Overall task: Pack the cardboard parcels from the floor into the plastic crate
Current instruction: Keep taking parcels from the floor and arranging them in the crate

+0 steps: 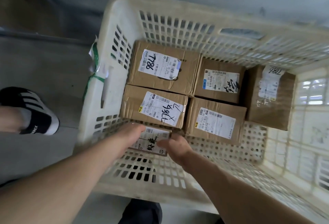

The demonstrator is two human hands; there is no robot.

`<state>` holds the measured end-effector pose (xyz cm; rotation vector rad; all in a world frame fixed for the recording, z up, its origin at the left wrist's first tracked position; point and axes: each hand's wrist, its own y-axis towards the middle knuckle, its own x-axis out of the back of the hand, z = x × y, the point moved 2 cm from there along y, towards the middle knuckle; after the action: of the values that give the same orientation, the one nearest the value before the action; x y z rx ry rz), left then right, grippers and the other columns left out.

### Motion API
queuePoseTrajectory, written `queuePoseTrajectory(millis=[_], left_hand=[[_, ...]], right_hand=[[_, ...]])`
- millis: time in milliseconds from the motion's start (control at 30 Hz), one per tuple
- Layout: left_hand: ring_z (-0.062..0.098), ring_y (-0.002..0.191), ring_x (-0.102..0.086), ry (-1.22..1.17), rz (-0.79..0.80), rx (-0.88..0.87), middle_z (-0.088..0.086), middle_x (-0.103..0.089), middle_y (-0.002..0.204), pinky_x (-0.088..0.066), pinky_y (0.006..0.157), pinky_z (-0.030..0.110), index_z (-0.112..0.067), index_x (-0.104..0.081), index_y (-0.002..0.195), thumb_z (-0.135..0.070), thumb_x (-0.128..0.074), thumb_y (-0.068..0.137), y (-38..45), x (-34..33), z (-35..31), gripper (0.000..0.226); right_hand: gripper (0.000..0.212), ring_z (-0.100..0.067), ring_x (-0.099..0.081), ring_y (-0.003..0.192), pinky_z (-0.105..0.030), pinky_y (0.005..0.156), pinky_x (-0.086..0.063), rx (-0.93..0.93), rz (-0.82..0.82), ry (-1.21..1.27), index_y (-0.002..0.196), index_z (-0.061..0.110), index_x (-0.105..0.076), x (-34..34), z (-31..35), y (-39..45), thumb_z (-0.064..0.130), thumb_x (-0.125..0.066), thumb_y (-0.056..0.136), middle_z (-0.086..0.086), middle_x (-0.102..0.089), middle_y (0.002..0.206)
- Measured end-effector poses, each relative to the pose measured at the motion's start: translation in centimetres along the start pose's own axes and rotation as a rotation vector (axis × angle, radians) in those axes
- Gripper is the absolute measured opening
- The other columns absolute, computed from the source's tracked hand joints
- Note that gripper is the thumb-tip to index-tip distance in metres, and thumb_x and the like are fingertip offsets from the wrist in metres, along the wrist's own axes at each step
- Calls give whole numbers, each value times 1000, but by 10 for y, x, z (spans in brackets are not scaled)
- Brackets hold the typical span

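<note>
A cream plastic crate [114, 28] with slotted walls holds several cardboard parcels with white labels. Two lie along the left wall, one marked 7786 [162, 67] at the back and another [154, 107] in front of it. Two more [219, 80] [215, 120] lie beside them, and a taller one [270, 97] stands at the right. A small flat parcel [153, 141] with black handwriting sits low at the crate's near left, between my hands. My left hand [132, 132] grips its left side and my right hand [175, 146] holds its right edge.
The crate's perforated floor [231, 154] shows bare at the near and right parts. A black-and-white shoe [33, 110] stands on the grey floor left of the crate. Green strapping [94, 67] hangs on the crate's left rim. A dark shoe tip [142, 211] shows at the bottom.
</note>
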<state>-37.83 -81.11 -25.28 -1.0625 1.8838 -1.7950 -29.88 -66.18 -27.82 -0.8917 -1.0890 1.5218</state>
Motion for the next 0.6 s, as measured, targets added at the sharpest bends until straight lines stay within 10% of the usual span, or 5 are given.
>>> queuePoseTrajectory(millis=[200,400,600], left_hand=[[20,96,-45,-23,-36,49,8,-50,106,-33,88,33,-15,-50,82,-8,-47,97,27,4,7,17],[26,113,-54,20,-89,-25,10,-58,132,-39,92,34,-7,-63,123,-11,-41,102,42,-7,8,31],[17,81,-54,21,-109,-29,9,-62,104,-41,71,30,-8,-61,118,-5,-38,99,40,-8,10,30]], right_hand=[[36,-21,-60,108,-39,95,-49,8,-4,-35,123,19,-63,-10,-1,24,33,-64,90,-3,-66,119],[92,-31,-52,129,-46,106,-47,-23,-9,-63,153,18,-39,-19,0,43,50,-66,71,-10,-54,147],[93,-19,-51,104,-19,63,-40,-48,24,-63,164,21,-5,-23,-2,55,33,-65,95,-13,-37,160]])
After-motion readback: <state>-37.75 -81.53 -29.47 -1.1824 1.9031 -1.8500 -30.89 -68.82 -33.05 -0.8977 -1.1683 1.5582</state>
